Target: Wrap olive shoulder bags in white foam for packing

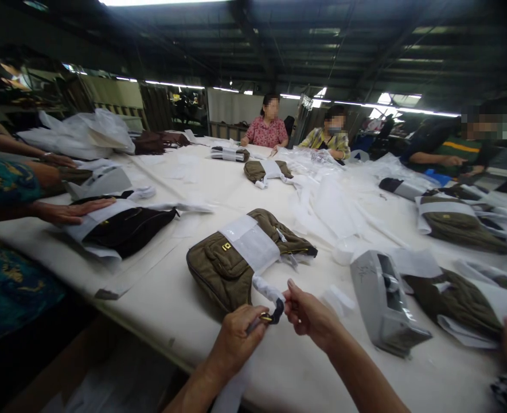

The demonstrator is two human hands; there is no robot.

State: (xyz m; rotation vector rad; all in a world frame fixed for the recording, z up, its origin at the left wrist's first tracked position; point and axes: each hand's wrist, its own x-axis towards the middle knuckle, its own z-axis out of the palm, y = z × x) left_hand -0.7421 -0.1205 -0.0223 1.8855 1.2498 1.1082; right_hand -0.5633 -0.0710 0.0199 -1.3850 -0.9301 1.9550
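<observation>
An olive-green quilted bag [206,269] lies before me on the white table, with a white paper band [251,241] around its middle. Its strap [268,287] curves toward me, partly wrapped in white tissue, and has a dark section and a gold-coloured buckle [265,316] near its end. My left hand [240,335] is closed on the strap beside the buckle. At the other side of that dark section is my right hand [309,312], its fingers curled against the strap and tissue; the exact contact is partly hidden.
A grey tape dispenser [378,304] stands to my right. At left, a co-worker's hand [75,211] rests on a black bag [128,229]. More olive bags [455,223] and loose white tissue [326,206] lie about the table [171,292]. Several people sit or stand around it.
</observation>
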